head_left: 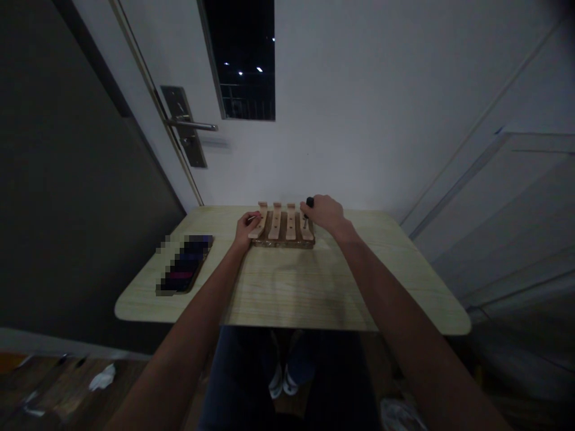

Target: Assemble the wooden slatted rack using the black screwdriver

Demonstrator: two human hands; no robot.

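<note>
A brown block (pixel 281 243) with a shiny, film-like front lies near the table's far edge. Across it stand several pale wooden strips (pixel 275 224) with holes in them and raised far ends. My right hand (pixel 327 211) is closed around the black handle of a screwdriver (pixel 309 202), held upright over the rightmost strip (pixel 307 232), its tip down at the strip. At the block's left side, my left hand (pixel 246 227) is closed in a pinch against the leftmost strip (pixel 259 229). Something thin and dark shows by its fingers, too small to make out.
A phone (pixel 191 263), partly blurred out, lies on the left of the light wooden table (pixel 287 293). Behind the table rises a white door (pixel 359 108) with a metal handle (pixel 193 126) and a dark window. A crumpled white scrap (pixel 102 378) lies on the floor.
</note>
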